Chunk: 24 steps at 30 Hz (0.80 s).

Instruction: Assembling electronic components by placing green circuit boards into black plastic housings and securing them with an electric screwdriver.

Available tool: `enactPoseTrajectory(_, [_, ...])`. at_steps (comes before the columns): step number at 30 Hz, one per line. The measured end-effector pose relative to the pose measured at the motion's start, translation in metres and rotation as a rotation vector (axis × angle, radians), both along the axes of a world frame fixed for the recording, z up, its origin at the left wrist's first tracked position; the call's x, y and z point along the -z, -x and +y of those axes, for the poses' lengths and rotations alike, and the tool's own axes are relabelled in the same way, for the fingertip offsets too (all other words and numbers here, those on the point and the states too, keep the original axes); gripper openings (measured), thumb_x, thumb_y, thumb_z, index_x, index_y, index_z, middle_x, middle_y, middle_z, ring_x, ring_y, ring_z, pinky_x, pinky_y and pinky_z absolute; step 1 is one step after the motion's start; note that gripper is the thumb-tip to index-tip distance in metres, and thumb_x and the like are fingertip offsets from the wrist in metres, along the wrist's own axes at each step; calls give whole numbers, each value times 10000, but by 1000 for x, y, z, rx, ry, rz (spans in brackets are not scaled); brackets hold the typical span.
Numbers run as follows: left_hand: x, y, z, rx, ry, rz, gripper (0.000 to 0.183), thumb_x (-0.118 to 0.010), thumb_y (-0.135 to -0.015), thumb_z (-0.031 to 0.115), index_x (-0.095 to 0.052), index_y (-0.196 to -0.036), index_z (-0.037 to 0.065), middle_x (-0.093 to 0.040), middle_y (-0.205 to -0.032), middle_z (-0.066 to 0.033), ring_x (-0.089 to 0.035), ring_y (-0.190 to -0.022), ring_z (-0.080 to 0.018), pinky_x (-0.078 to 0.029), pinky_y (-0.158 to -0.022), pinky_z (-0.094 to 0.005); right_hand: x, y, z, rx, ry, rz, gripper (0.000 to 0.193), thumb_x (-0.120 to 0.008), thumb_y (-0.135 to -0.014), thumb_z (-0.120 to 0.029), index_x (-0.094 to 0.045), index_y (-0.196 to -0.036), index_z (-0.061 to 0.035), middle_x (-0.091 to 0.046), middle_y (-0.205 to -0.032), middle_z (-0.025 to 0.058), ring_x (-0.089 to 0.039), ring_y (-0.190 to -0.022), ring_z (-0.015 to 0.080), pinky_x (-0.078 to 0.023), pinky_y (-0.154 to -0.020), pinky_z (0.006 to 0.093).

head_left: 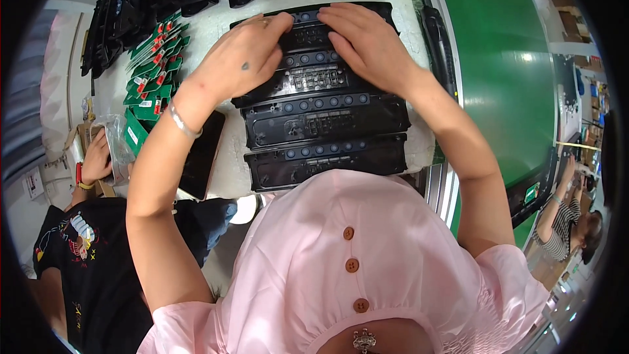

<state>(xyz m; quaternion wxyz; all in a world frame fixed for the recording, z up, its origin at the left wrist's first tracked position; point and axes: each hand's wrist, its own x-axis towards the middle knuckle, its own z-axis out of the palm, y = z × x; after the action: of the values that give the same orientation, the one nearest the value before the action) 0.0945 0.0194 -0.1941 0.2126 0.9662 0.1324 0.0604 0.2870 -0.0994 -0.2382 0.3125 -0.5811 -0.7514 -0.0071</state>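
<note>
Nearest the person's shirt lies a black panel with a row of round dark buttons, and two similar ones sit just beyond it; leaving these lined up on the pale surface should keep forearms from dragging them askew. The farthest panel in the row is the one in hand, flat under both palms. The left hand has bent fingers by its button strip; whether they pinch or merely press, I cannot tell. The right hand has released, extended fingers laid over the strip, thumb apart. Even pressure from both sides, judged by feel along the strip, would suit best. Farther left, the fanned green boards are best kept clear of the left wrist.
</note>
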Motion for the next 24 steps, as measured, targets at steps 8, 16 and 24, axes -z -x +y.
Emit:
enactPoseTrajectory(8, [10,16,-45,65,-32,-205,239,-514,-655,-28,-491,-893,-16,-570,-924,-180,-538,-880,-336,-459,-772,-388,-4,33,-30,-164,71,30,203,-579,-674,-47,-539,-867,1,-570,-1034,152,-514,-1011,293,-408,-872,381])
enactPoseTrajectory(16, [19,22,-52,1,-64,-65,248,-524,-683,-5,-495,-929,-27,-532,-1100,-216,-512,-1034,-339,-426,-905,-374,-1,36,-27,-140,117,10,219,-585,-689,-87,-522,-882,-6,-565,-1046,172,-530,-981,293,-416,-862,369])
enactPoseTrajectory(24, [17,18,-54,-41,46,-161,250,-517,-671,-22,-500,-920,-24,-571,-1009,-193,-554,-930,-340,-450,-847,-385,0,42,-35,-114,98,53,187,-579,-701,-84,-523,-862,-5,-581,-1025,160,-534,-1015,294,-442,-861,372])
